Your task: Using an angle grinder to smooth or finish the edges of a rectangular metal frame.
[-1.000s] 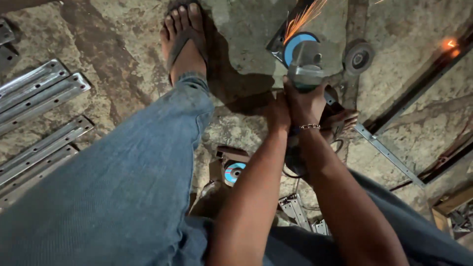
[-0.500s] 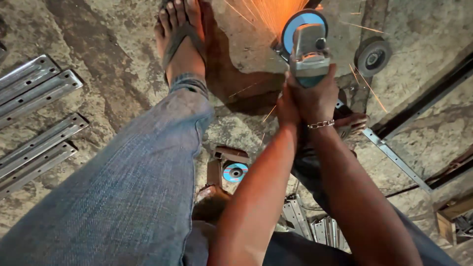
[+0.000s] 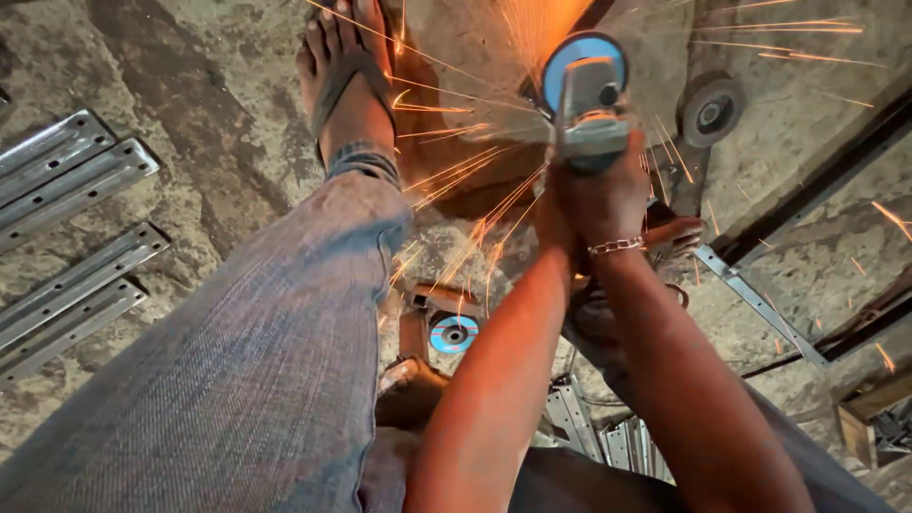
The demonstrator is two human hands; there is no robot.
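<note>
Rough concrete floor [image 3: 190, 114], both hands [image 3: 594, 195] gripping sparking angle grinder [image 3: 587, 104], blue disc [image 3: 453, 334]

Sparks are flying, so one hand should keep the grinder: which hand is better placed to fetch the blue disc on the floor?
Probably the left hand: its forearm passes just beside the blue disc. The right hand, with the bracelet, wraps the grinder body, farther off.

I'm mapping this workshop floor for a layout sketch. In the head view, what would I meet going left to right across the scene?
Metal channel strips → sandalled foot → spare blue disc → angle grinder gripped by both hands, right hand → worn grinding wheel → slotted metal bar.
</note>
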